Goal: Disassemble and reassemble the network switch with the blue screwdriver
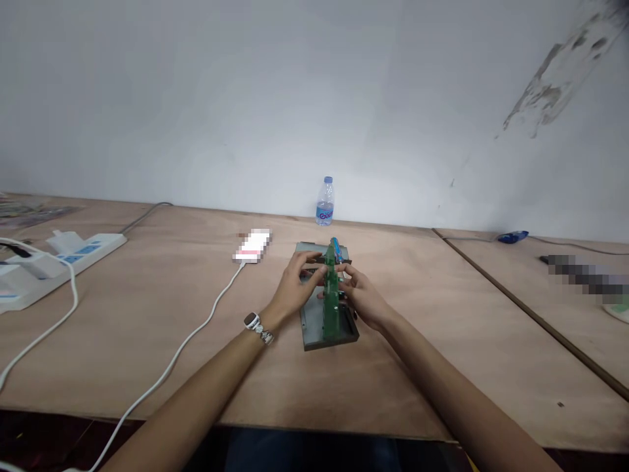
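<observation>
A green circuit board [331, 318] stands tilted on its long edge, held between my two hands above a grey metal tray [313, 337]. From its left side, my left hand [299, 282] grips the board with thumb and fingers. My right hand [361, 295] closes on the board's right side, its fingertips partly hidden behind it. Just beyond the board lies a screwdriver [336, 246] with a blue handle, near the tray's far end. What sits in the tray beneath my hands is mostly covered.
A water bottle [325, 204] stands by the wall. To the left lie a phone [253, 246] on a white cable [189, 335] and a white power strip [98, 249]. A blue object [513, 236] and a blurred dark item [584, 275] are at the right, past a table seam [521, 308].
</observation>
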{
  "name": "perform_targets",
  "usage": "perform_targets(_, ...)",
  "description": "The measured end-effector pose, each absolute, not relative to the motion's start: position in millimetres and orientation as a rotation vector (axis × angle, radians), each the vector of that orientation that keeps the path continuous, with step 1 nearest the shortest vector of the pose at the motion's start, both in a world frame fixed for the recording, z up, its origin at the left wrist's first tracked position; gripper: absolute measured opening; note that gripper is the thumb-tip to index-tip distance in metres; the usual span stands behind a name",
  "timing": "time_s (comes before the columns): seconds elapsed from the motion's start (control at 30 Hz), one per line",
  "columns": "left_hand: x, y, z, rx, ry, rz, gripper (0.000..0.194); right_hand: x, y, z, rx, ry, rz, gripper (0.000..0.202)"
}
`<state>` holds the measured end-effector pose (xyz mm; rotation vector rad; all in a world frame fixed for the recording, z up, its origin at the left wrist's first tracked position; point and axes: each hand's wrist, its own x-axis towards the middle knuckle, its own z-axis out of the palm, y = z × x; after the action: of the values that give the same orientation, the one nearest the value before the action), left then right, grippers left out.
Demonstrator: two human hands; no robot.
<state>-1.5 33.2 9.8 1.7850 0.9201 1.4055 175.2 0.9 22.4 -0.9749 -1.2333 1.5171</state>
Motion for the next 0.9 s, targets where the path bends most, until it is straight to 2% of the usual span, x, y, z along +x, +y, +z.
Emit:
perform_targets(0.07,-5,36,13,1.640,0.902,1.372,0.041,178,1,26,-1.013,-1.233,1.473,0.043)
perform_targets(0.23,-18,49,17,1.244,0.877,1.251,0.062,187,2,37,-1.064,-1.238,1.286,0.046)
perform_targets(0.43,-22,55,15,1.190,0.851,0.972,0.061,190,2,40,-1.044,-1.245,1.060,0.042)
perform_targets(0.9,-10,37,16,1.008,0.643,0.936,0.065,173,-10,36,-0.859,-1.473,1.212,0.036)
